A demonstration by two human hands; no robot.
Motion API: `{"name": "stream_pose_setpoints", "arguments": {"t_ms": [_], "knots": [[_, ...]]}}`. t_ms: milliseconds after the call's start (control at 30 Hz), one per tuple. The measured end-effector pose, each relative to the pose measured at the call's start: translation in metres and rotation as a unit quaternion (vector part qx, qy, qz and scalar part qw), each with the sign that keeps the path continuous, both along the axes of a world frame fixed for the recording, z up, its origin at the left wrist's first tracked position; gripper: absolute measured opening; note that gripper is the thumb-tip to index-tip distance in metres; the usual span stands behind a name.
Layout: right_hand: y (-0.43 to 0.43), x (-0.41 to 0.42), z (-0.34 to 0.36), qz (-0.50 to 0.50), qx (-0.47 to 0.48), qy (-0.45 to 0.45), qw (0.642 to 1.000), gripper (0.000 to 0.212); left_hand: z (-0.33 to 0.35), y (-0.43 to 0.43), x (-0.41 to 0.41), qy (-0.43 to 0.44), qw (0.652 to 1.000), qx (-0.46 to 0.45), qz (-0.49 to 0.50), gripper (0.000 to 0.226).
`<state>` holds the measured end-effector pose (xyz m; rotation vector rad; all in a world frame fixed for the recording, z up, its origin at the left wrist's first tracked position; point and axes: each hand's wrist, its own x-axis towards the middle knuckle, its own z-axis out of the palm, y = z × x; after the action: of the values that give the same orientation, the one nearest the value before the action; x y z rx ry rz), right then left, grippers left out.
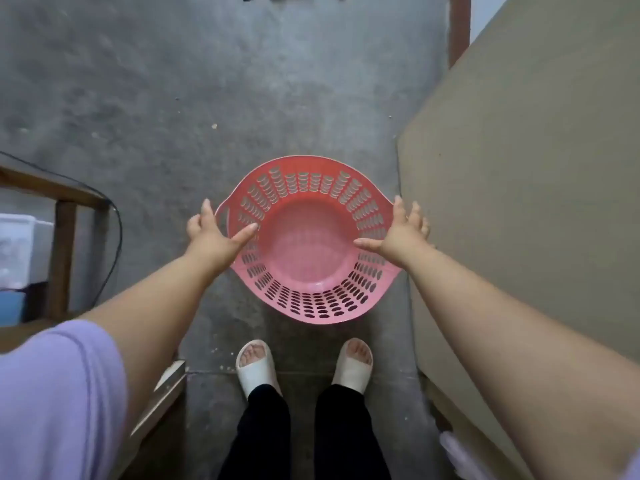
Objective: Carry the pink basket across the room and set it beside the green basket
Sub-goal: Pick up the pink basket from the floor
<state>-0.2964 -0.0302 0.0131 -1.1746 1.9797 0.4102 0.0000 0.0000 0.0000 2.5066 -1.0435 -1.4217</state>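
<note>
From the head view, the pink basket (304,244) sits on the grey concrete floor (207,98), straight ahead of your feet and just beyond your white slippers (258,367). Its long axis runs side to side across your view, with a handle lug at each end, so each hand has its own end to take.

Your left hand (214,233) is spread wide, thumb reaching over the rim, fingers outside the left lug. It grips nothing that I can see. Your right hand (398,237) is likewise splayed, thumb pointing inward over the right rim, fingers beyond the edge. Both hover at the rim about equally near; whether either actually touches the plastic I cannot tell from this angle.

I judge the next move to be closing both hands on the two lugs together, then lifting level.

The right lug is hidden under your right hand. The basket looks empty. The brown panel (519,168) stands just beside the basket's right edge, leaving your right fingers little room. The wooden frame (62,209) and black cable (116,237) lie to the left, apart from the basket. The green basket is not in view.
</note>
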Motion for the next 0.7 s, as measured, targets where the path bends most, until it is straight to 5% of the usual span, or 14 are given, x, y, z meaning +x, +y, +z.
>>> {"name": "stream_pose_setpoints", "arguments": {"t_ms": [200,333,400,533,700], "knots": [[0.015,-0.008,-0.049,-0.205,-0.056,-0.035,0.977,0.111,-0.042,0.009,-0.005,0.081,0.989,0.025,0.125,0.091],[0.015,-0.002,-0.057,-0.306,-0.075,-0.097,0.944,0.038,-0.048,0.012,-0.003,0.149,0.973,0.005,0.174,0.045],[0.011,0.007,-0.048,-0.292,-0.098,-0.111,0.945,0.022,-0.040,0.012,-0.001,0.156,0.967,-0.007,0.200,0.030],[-0.003,0.025,-0.003,-0.256,-0.166,-0.107,0.946,0.032,0.005,0.003,0.013,0.133,0.946,-0.066,0.289,0.031],[-0.024,0.049,0.081,-0.216,-0.223,-0.111,0.944,0.037,0.089,-0.009,0.039,0.085,0.948,-0.116,0.285,0.037]]}}
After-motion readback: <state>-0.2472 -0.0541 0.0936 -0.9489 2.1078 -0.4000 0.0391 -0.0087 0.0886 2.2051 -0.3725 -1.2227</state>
